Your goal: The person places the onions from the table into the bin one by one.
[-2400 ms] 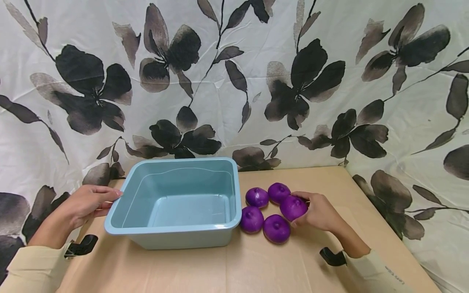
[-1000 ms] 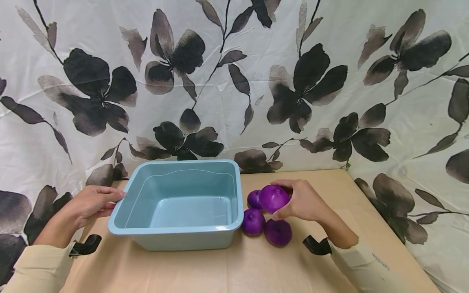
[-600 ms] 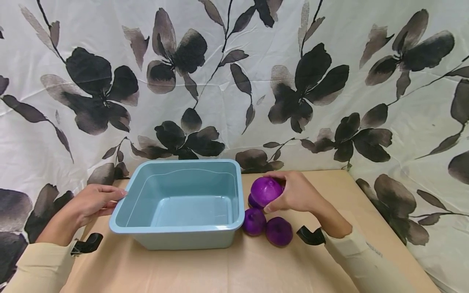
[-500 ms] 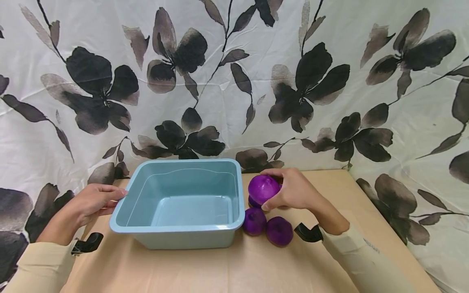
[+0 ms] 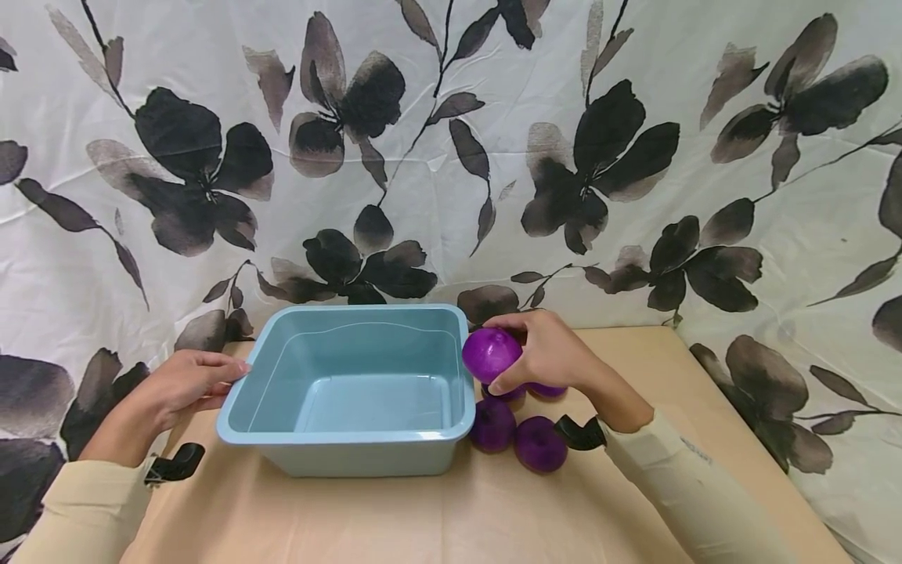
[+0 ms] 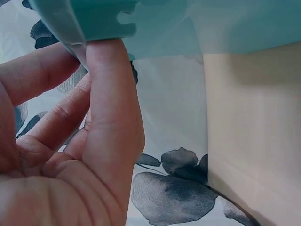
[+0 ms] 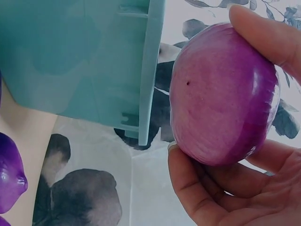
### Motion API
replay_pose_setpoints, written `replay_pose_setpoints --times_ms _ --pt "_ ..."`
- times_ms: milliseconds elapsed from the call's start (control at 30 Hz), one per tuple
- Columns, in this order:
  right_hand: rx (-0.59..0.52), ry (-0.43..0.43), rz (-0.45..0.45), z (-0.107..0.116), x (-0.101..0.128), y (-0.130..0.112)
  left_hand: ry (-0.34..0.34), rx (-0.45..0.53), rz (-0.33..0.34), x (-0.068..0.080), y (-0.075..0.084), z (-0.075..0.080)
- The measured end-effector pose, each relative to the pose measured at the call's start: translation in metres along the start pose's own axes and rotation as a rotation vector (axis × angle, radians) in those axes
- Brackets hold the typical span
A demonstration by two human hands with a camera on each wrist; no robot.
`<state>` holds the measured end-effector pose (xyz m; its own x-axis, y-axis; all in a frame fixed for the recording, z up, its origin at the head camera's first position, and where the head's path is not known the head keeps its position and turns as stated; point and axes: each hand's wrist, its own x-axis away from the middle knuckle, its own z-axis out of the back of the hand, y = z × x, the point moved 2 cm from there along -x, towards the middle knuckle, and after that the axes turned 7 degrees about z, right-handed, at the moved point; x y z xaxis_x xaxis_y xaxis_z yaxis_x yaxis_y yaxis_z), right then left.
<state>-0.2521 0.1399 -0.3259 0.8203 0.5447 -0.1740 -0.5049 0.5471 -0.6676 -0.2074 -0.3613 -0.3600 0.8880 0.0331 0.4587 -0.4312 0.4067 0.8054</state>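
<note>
Purple onion (image 5: 490, 354) sits in my right grip (image 5: 546, 354), thumb over its top and fingers curled under it, lifted off the counter (image 5: 437, 517) and hanging just outside the right wall of the light blue plastic tub (image 5: 451, 392). The tub's opening lies to the left of this grip and a little lower, so the rim (image 7: 151, 70) is the one thing between onion and basin. From the right wrist view the rim stands as a vertical edge just beside the onion (image 7: 221, 94), close but apart, with a strip of cloth showing between them. The onion is slightly flattened rather than round; its short axis points roughly toward the tub, its broad face toward the camera.

My left grip (image 5: 176, 388) is on the far side, at the tub's left rim: in the left wrist view a fingertip (image 6: 106, 52) presses up against the underside of the lip, fingers mostly straight, not wrapped around anything. The right hand is plainly the nearer one to the onion and to the others, which lie on the counter below and beside it: two in front (image 5: 492, 425) (image 5: 539, 444) and more partly hidden under my palm (image 5: 546, 389).

No brand, label or readable writing shows on tub, onions or the flower-printed cloth (image 5: 634, 157); a faint mark on my right sleeve (image 5: 694, 450) is too small to read.
</note>
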Motion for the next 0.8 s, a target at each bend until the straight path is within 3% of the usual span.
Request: replay_pose_setpoints --times_ms 500,800 --pt "-0.024 -0.039 0.022 -0.014 -0.019 -0.016 0.014 0.017 0.003 0.002 -0.002 -0.001" --pt "0.021 -0.060 0.037 -0.021 -0.036 -0.028 0.028 0.001 -0.008 0.003 0.001 -0.002"
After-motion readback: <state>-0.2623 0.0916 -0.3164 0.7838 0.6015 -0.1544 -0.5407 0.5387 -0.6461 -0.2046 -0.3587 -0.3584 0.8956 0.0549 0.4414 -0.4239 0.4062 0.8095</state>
